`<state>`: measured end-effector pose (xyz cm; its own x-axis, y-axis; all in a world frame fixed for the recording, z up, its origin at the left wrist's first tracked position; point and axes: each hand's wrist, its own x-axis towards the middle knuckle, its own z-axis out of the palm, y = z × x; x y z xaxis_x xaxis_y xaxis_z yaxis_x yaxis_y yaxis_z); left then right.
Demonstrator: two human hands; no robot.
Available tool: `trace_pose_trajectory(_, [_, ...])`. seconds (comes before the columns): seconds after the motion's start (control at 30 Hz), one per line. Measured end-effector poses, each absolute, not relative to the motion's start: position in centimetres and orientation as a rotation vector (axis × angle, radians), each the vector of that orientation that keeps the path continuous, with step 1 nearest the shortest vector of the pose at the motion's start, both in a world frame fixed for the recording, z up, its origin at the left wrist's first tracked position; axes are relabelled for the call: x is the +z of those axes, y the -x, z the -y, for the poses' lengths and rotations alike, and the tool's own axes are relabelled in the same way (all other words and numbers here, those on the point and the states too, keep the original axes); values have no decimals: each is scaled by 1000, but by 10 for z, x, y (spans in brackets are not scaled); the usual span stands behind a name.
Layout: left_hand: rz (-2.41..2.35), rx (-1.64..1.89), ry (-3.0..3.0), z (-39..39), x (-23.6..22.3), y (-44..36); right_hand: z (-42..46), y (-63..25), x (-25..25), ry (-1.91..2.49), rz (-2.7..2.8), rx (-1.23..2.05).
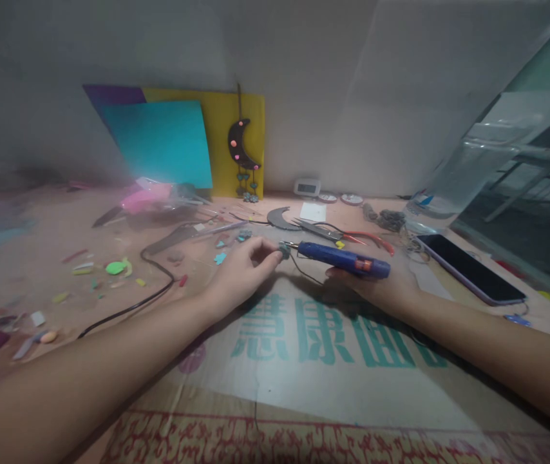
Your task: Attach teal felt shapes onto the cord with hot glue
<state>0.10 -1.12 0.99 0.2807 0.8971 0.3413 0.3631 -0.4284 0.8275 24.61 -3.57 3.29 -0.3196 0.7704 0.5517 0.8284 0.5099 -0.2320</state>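
Observation:
My left hand [254, 267] pinches a small dark grey-green piece [283, 251] between thumb and fingertips. My right hand [369, 283] is wrapped round a blue glue gun [340, 256] with an orange part on its side. The gun's metal nozzle points left and is at the small piece; whether they touch I cannot tell. A thin dark cord [304, 272] trails from the piece toward my right hand. Behind the hands lie a grey crescent moon [283, 219] and pliers [321, 230] with red handles. A turquoise cutout [219, 258] lies beside my left hand.
Coloured scraps and a green blob [115, 267] are strewn at left, near a black cable [130, 312]. A decorated crescent pendant [241, 148] hangs before a yellow sheet [217, 142]. At right lies a phone [473, 267]. A small white clock [306, 187] stands by the wall.

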Motion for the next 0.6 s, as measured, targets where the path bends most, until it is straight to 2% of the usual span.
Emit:
trace_pose_trajectory(0.37, [-1158,1124,-1874,9,8,1,36,-250,31,1282,2174,-154])
trace_pose_trajectory(0.6, [-1174,1150,-1743,7,8,-1,29,-255,27,1223,1996,2])
